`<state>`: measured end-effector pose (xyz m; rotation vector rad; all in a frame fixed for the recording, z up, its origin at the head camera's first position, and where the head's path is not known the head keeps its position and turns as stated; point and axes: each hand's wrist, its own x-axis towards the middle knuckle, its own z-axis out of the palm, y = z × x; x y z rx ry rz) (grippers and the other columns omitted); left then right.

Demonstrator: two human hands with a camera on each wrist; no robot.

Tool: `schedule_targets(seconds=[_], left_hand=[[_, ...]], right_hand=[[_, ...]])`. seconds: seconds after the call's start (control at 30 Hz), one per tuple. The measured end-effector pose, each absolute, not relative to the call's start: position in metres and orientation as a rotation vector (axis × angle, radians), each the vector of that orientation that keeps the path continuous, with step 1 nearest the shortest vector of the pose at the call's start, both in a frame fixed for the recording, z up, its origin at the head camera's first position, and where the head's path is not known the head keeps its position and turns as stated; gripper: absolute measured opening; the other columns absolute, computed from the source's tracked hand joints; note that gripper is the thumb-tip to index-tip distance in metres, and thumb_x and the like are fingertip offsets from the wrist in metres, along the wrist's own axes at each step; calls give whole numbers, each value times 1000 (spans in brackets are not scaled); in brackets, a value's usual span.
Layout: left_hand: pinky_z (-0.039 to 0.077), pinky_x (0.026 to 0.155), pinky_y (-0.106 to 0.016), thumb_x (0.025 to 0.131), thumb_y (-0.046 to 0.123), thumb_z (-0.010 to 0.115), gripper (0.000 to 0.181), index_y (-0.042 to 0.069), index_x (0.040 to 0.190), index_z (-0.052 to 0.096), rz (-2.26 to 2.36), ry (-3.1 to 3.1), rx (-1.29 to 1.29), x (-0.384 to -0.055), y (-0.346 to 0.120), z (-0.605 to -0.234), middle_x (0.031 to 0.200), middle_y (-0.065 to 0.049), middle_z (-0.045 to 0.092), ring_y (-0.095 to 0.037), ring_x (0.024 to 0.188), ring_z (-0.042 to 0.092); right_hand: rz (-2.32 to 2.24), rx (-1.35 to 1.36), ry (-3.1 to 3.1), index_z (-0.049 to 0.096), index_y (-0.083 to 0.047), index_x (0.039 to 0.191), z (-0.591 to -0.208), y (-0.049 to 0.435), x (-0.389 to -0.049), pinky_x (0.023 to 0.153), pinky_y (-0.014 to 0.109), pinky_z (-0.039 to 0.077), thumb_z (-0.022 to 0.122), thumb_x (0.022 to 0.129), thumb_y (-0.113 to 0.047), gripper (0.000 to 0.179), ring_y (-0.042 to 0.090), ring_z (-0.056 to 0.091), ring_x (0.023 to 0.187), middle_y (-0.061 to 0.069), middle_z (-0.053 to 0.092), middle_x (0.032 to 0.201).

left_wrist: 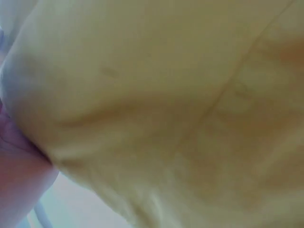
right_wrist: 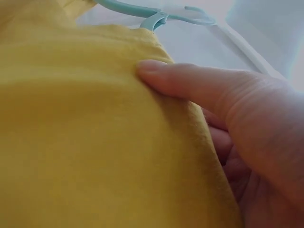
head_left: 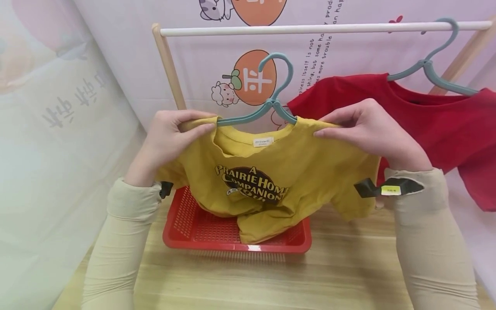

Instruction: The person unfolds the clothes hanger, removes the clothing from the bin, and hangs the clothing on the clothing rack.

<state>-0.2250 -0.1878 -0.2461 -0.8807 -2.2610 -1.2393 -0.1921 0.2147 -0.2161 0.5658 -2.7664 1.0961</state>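
Observation:
A yellow T-shirt [head_left: 306, 168] with a dark printed front hangs on a blue-green hanger [head_left: 248, 117], whose hook stands up free of the rack's rail. My left hand [head_left: 166, 135] pinches the shirt's shoulder beside the collar in the head view. On the other shoulder, my right hand [head_left: 368, 129] pinches the cloth, thumb in front and fingers behind. Close up in the right wrist view, that thumb [right_wrist: 190, 83] presses on the yellow cloth. Yellow fabric [left_wrist: 156, 114] fills most of the left wrist view and hides the left fingers. The hanger's arm ends are inside the shirt.
Behind the shirt runs the rack's white rail [head_left: 302, 29] on wooden posts. A red T-shirt [head_left: 422, 125] hangs from it at right on another hanger [head_left: 449, 77]. Below, a red basket [head_left: 186, 241] stands on the wooden table [head_left: 217, 280], with the yellow shirt's hem drooping over it.

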Motion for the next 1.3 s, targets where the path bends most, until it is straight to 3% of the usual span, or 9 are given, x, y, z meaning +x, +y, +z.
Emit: schedule_targets(seconds=[0.23,0.5,0.73,0.97,1.3], left_hand=[[54,79,-21,96,26,75,17,13,106,81,-1216,-2315,-793,-223,-191,-243,96,4,76,-10,86,69],[51,76,-19,93,26,78,22,9,106,81,-1264,-2273,-643,-223,-203,-238,97,-2,76,-11,85,67],[50,72,-19,92,26,79,21,9,106,81,-1249,-2253,-649,-227,-201,-234,95,-1,76,-12,79,66],[50,72,-21,93,30,77,24,10,105,80,-1257,-2273,-669,-232,-190,-227,95,1,76,-13,82,66],[48,72,-20,91,32,79,23,12,103,82,-1225,-2225,-678,-240,-178,-216,94,3,77,-10,83,66]], right_hand=[[1061,494,-2770,79,-23,118,-216,225,-192,70,19,52,77,93,-37,30,18,67,89,-3,77,101],[1143,424,-2709,79,-15,118,-216,251,-186,69,18,52,74,95,-31,28,19,64,83,1,77,96],[1117,532,-2763,75,-18,125,-210,252,-182,76,14,51,71,98,-29,29,17,65,94,-1,76,109],[1132,540,-2661,79,-12,113,-207,248,-181,57,22,48,74,96,-21,19,19,59,69,6,74,85],[1198,475,-2670,78,-10,110,-202,249,-174,58,22,50,76,95,-21,19,21,63,66,9,70,84]])
